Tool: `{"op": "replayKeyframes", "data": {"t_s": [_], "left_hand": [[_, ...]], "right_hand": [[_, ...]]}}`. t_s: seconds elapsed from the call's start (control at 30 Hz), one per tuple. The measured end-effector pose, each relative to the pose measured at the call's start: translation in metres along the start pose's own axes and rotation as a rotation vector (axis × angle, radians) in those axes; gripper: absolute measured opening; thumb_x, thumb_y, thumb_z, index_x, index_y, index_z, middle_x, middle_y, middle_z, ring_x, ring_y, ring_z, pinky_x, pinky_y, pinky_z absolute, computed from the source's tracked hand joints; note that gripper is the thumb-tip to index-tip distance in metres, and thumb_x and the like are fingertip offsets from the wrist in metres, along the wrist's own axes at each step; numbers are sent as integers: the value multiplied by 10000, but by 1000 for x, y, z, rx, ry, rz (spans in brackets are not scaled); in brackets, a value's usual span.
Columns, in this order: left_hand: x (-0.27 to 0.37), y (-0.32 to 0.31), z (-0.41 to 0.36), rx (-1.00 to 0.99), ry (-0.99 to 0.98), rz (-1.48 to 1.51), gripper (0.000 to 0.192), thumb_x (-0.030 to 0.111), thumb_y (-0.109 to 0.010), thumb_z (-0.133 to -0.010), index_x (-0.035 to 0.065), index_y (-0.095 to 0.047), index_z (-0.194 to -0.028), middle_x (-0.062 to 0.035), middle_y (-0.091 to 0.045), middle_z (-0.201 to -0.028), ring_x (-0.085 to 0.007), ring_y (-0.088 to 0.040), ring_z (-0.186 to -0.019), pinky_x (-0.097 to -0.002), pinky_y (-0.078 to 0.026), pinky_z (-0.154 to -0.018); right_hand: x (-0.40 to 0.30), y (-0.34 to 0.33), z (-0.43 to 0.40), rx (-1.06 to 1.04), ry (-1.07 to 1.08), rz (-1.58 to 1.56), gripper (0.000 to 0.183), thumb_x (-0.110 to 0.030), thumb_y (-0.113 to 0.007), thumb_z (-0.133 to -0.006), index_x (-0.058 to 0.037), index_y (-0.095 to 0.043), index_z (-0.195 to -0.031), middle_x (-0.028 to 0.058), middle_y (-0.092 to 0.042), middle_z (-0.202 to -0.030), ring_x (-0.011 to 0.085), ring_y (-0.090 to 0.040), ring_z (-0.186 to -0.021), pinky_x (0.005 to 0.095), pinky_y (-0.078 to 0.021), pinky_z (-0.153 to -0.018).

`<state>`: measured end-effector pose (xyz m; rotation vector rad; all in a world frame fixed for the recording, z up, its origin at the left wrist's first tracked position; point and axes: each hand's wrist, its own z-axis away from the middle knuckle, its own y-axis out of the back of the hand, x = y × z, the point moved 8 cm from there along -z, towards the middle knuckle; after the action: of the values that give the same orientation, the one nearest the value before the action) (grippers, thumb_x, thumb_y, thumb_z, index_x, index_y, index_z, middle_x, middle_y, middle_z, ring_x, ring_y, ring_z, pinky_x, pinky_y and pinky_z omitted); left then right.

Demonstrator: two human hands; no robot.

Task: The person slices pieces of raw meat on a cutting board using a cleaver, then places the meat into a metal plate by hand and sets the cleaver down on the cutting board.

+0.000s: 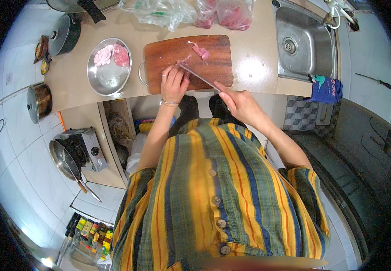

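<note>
A kitchen knife [200, 77] is held by its handle in my right hand [242, 103], its blade slanting across the front part of a wooden cutting board [168, 49]. Beside the blade's tip, my left hand [175, 83] rests on the board with bent fingers at a small strip of raw meat [184, 61]; whether the fingers pinch it is hard to tell. Another piece of raw meat [200, 51] lies farther back on the board. To the left stands a round steel bowl [109, 79] with a pale pink lump [103, 56] and a redder piece of meat [121, 56] in it.
Behind the board lie a clear plastic bag [161, 13] and bags of red meat [234, 15]. A steel sink [295, 61] with a blue cloth [327, 89] on its edge is at right. Lidded pots [63, 35] and a gas stove [92, 149] with a pan [63, 159] are at left.
</note>
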<state>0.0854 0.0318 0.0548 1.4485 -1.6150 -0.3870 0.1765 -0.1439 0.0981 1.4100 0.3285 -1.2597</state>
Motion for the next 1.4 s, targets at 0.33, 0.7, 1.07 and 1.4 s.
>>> {"op": "replayKeyframes", "data": {"t_s": [0.33, 0.7, 1.07, 1.4], "left_hand": [[-3, -2, -2, -60, 33, 5, 313, 64, -712, -705, 36, -662, -1012, -103, -622, -1071, -312, -564, -1029, -389, -484, -897], [-3, -3, 1, -18, 11, 20, 331, 66, -728, -669, 56, -670, -995, -91, -619, -1064, -301, -556, -1026, -386, -472, -911], [-2, 0, 4, 47, -2, -9, 247, 68, -727, -719, 58, -660, -956, -89, -618, -1038, -288, -557, -1005, -379, -472, -885], [-3, 0, 4, 21, 4, -12, 312, 63, -729, -678, 41, -659, -981, -110, -622, -1033, -310, -568, -1018, -386, -483, -891]], "right_hand": [[-9, -9, -21, -9, 57, 21, 363, -242, -507, -984, -34, -567, -1276, 298, -611, -744, 463, -624, -720, 488, -493, -627], [-21, -41, -83, -12, 61, 222, 412, -373, -463, -979, -79, -583, -1242, 258, -655, -751, 446, -655, -732, 531, -535, -660], [13, 11, -27, 38, -23, 70, 384, -335, -468, -987, -88, -600, -1249, 262, -643, -779, 456, -629, -724, 521, -509, -644], [-4, -6, -17, -91, 59, 129, 427, -334, -458, -991, -36, -547, -1284, 275, -635, -740, 456, -635, -701, 525, -515, -636]]}}
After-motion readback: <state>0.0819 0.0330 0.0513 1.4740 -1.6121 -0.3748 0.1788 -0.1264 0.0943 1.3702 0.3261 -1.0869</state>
